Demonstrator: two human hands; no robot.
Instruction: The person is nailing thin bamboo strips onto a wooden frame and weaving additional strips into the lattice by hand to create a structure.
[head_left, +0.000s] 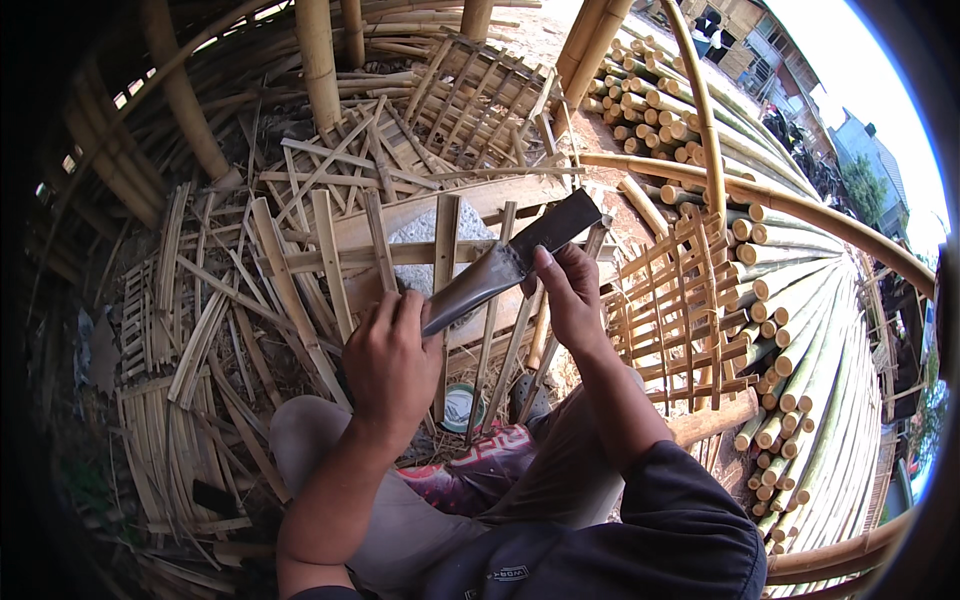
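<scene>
My left hand grips the handle end of a long dark cleaver-like blade. The blade runs up and to the right from that hand. My right hand holds the blade near its middle, thumb pressed on the flat face. Under the blade lies a lattice of bamboo slats resting over a grey stone block. My knees and a patterned cloth show below the hands.
Split bamboo strips are scattered at the left. A finished slat grid leans at the right. Stacked round bamboo poles fill the right side. Thick upright poles stand behind. A small round tin lies by my knees.
</scene>
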